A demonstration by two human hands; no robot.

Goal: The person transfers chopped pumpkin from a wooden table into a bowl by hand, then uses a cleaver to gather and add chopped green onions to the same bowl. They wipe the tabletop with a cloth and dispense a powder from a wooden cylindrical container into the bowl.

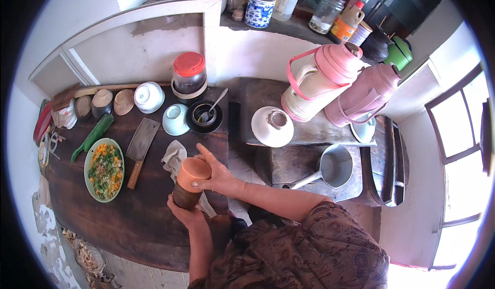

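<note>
Both hands are on a dark jar (186,197) with an orange lid (195,169), held above the near edge of the dark wooden table. My left hand (188,214) is wrapped around the jar's lower body. My right hand (218,175) grips the lid from the side, its index finger pointing outward. Behind the jar lies a crumpled grey cloth (175,154). To the left, a cleaver with a wooden handle (140,144) lies flat beside a pale green bowl (87,173) of chopped green, orange and whitish food. A ridged green gourd (98,132) lies beyond that bowl.
Upturned bowls (149,96), a red-lidded jar (189,74) and a dark bowl with a spoon (205,116) line the table's back. Right of it stand two pink thermos flasks (319,82), an upturned white bowl (272,127) and a metal ladle (335,166). Bottles and jars stand on a ledge (286,31).
</note>
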